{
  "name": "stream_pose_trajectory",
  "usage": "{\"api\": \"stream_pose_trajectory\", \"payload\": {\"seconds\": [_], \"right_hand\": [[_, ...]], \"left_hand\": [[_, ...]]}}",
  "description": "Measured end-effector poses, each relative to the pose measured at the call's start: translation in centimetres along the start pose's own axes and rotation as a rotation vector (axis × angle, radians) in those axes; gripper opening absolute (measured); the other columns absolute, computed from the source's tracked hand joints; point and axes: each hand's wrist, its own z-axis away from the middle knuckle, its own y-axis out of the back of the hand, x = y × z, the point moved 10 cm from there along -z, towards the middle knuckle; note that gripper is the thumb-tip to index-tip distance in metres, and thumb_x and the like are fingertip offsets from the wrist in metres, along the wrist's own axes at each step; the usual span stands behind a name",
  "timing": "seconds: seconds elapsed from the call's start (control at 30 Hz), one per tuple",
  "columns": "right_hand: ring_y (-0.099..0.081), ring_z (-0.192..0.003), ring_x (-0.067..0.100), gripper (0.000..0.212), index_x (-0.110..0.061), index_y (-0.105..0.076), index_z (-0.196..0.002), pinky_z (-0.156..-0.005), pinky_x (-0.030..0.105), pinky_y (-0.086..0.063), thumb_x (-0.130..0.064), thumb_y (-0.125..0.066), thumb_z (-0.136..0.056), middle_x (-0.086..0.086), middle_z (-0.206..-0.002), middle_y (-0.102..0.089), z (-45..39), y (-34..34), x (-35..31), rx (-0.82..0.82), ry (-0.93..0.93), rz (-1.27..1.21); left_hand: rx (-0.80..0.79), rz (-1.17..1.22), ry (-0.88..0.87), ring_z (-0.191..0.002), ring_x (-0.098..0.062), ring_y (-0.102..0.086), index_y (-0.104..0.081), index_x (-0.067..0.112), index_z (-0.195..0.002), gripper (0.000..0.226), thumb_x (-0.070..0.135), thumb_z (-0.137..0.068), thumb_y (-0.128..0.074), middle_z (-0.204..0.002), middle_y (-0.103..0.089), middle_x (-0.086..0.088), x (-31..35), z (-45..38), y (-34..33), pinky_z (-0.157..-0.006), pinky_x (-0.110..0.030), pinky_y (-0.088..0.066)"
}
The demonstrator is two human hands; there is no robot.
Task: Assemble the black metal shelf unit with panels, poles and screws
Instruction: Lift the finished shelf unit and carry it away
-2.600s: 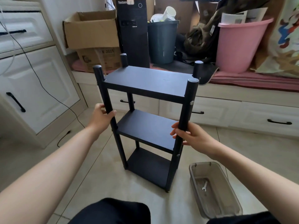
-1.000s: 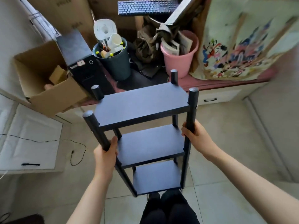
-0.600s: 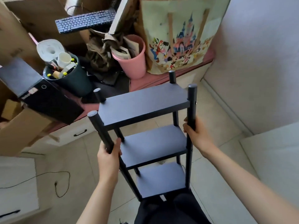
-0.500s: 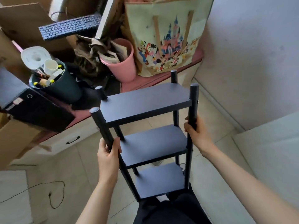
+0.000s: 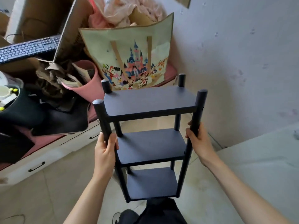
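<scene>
From the head camera, the black shelf unit stands with its long axis upright, three panels stacked and four pole tops pointing up, in front of the cartoon tote bag. The left hand is wrapped around the near left pole, and the right hand grips the near right pole, both between the top and middle panels. Left of the tote bag, a pink bucket holds papers and brown fabric.

Home storage corner, cluttered: cardboard boxes upper left w/ keyboard, pink bucket of papers, cartoon tote bag at centre top, white drawers lower left, tiled floor.
</scene>
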Motion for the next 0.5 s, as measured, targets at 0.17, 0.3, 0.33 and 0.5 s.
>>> {"api": "stream_pose_trajectory", "payload": {"seconds": [0.17, 0.3, 0.33, 0.5], "right_hand": [[-0.056, -0.076, 0.007, 0.019, -0.030, -0.050, -0.107, -0.077, 0.029, -0.048, -0.013, -0.052, -0.100, -0.004, -0.089, -0.057, -5.4, 4.0, -0.7, -0.014, 0.010, -0.031], [-0.055, -0.074, 0.006, 0.020, -0.036, -0.051, -0.102, -0.078, 0.033, -0.048, -0.016, -0.054, -0.100, -0.014, -0.076, -0.057, -9.8, 6.5, -0.3, -0.003, 0.007, -0.046], [-0.055, -0.073, 0.004, 0.018, -0.037, -0.051, -0.101, -0.076, 0.030, -0.047, -0.018, -0.054, -0.100, -0.015, -0.075, -0.057, -10.8, 6.8, 0.0, -0.004, -0.004, -0.052], [-0.056, -0.073, 0.006, 0.010, -0.031, -0.051, -0.099, -0.077, 0.027, -0.042, -0.022, -0.053, -0.101, -0.005, -0.080, -0.056, -16.1, 7.8, 0.8, 0.019, -0.057, -0.089]], "left_hand": [[-0.019, 0.019, -0.024, -0.064, -0.025, -0.041, -0.052, 0.030, -0.077, 0.030, 0.057, -0.089, -0.053, -0.066, -0.047, 0.000, 2.2, -2.7, -6.2, -0.065, -0.043, -0.036], [-0.023, 0.007, -0.040, -0.065, -0.023, -0.043, -0.054, 0.031, -0.072, 0.033, 0.058, -0.089, -0.049, -0.066, -0.050, 0.002, 4.2, -6.1, -10.6, -0.066, -0.042, -0.037], [-0.021, 0.008, -0.038, -0.065, -0.022, -0.043, -0.054, 0.032, -0.071, 0.033, 0.058, -0.089, -0.048, -0.065, -0.050, 0.004, 4.6, -7.3, -11.6, -0.066, -0.042, -0.037], [-0.049, 0.022, -0.014, -0.064, -0.021, -0.044, -0.054, 0.036, -0.067, 0.031, 0.057, -0.089, -0.049, -0.061, -0.051, 0.009, 5.4, -12.4, -16.2, -0.067, -0.041, -0.036]]}}
